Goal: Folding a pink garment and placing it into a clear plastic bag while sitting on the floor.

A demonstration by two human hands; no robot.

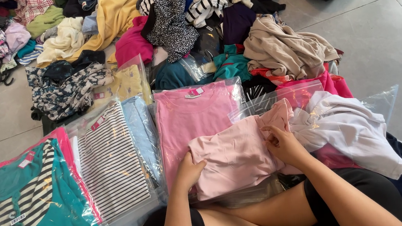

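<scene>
A folded pale pink garment point(239, 154) lies on a clear plastic bag in front of my knees. My left hand point(189, 171) grips its lower left edge. My right hand point(282, 144) pinches the cloth near its upper right side, fingers curled into a fold. Behind it lies a brighter pink shirt in a clear bag point(191, 116). A crumpled white garment point(349, 130) rests just right of my right hand, over an open plastic bag point(383, 101).
Bagged clothes lie to the left: a black-and-white striped top point(112, 162), a teal top with striped panel point(24, 211), a light blue one point(141, 130). A large heap of loose clothes point(149, 22) fills the back. Grey floor tiles point(385, 29) show at right.
</scene>
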